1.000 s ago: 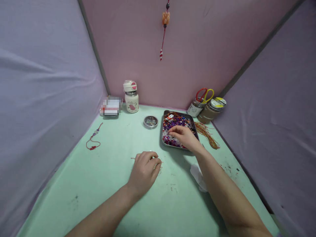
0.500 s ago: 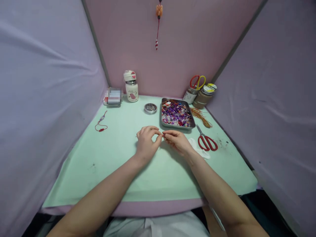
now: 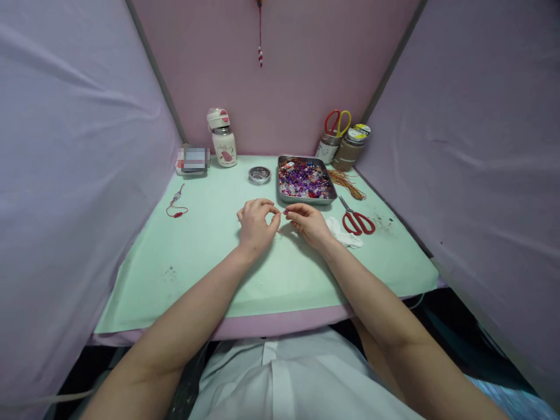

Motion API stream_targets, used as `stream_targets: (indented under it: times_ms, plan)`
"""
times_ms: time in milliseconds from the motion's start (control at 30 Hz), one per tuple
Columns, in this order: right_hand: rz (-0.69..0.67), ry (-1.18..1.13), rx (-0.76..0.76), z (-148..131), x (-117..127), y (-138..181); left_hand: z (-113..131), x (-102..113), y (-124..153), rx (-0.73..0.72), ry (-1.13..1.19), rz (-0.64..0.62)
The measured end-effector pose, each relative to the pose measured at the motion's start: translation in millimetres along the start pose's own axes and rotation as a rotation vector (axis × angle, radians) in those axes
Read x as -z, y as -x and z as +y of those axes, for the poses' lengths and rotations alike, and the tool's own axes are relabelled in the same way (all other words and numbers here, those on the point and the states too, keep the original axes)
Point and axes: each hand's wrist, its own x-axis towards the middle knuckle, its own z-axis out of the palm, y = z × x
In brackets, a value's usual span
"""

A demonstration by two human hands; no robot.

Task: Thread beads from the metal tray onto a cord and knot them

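My left hand [image 3: 257, 224] is in a pinch, thumb and forefinger closed on a thin cord end [image 3: 279, 231] that is barely visible. Facing it, my right hand [image 3: 310, 223] pinches a small dark reddish-purple bead [image 3: 286, 212] at its fingertips. The fingertips of both hands almost meet over the green cloth, and whether the cord passes through the bead is too small to tell. Just beyond them sits a metal tray [image 3: 306, 202] of mixed purple, red and clear beads. A crumpled white cloth or tissue [image 3: 343, 233] lies beside my right wrist.
Red-handled scissors [image 3: 357, 223] and a bundle of orange-brown cords [image 3: 347, 184] lie right. Behind stand a jar holding scissors [image 3: 327, 149], a brown jar [image 3: 349, 153] and a white bottle [image 3: 224, 146]. A round case [image 3: 259, 175] and a beaded red cord [image 3: 177, 205] are farther left.
The view has tilted down and shifted right, so everything appears higher and farther left. Both hands keep their pinch, fingertips close together; the bead in my right fingers now shows more clearly.
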Motion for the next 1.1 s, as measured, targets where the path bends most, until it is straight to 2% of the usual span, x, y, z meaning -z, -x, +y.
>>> stream_targets:
  times_ms: [367, 1100]
  plan:
    - [-0.062, -0.013, 0.003, 4.6, 1.7, -1.1, 0.0, -2.4, 1.5, -0.035, -0.026, 0.015]
    - [-0.053, 0.042, 0.027, 7.4, 0.1, -0.9, -3.3, -4.4, 2.0, -0.050, -0.062, 0.011]
